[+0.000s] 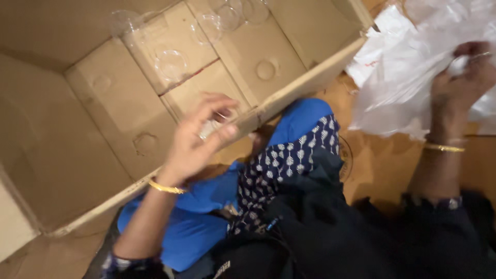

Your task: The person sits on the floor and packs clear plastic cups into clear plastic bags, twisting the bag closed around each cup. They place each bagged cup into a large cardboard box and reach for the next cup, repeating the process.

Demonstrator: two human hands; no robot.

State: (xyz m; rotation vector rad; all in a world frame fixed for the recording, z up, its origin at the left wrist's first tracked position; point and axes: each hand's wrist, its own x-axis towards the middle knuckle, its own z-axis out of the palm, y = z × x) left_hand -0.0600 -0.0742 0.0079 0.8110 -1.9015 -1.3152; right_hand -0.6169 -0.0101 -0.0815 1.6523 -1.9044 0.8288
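Upper left of frame: one cardboard box, four clear glasses inside; left hand pinching fifth glass; right hand gripping white paper.

Clear glass over box; crumpled white paper

Open brown cardboard box left; white wrapping paper right.

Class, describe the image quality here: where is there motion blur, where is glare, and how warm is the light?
Head view: warm, dim light; left hand and clear glasses in the cardboard box smear with motion blur; white wrapping paper by the right hand is bright, nearly washed out.
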